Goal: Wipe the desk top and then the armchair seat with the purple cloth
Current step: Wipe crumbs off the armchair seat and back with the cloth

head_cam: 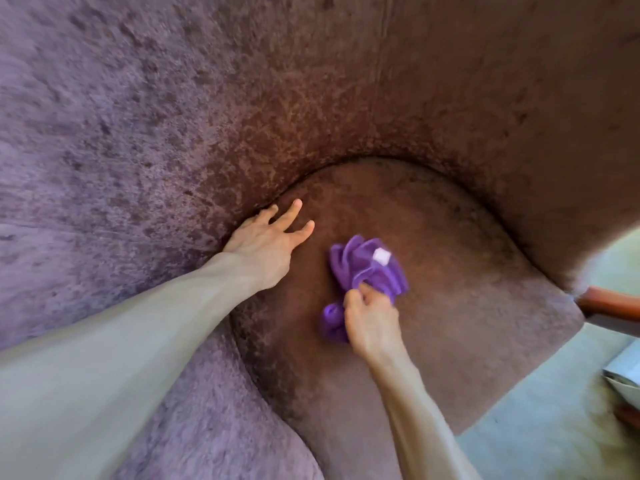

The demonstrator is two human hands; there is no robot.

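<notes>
The armchair seat (pixel 457 271) is a brownish plush cushion filling the middle of the head view, ringed by the chair's curved back and arm. A bunched purple cloth (pixel 363 268) with a small white tag lies on the seat. My right hand (pixel 372 320) grips the cloth's near part, fingers closed around it. My left hand (pixel 268 240) rests flat with fingers spread on the seat's left side, where the cushion meets the chair's inner wall. The desk is not in view.
The chair's mauve plush back and arm (pixel 121 150) wrap around the left and top. A reddish wooden chair leg (pixel 609 304) shows at the right edge. Pale carpet (pixel 554 427) and some papers (pixel 623 372) lie at the lower right.
</notes>
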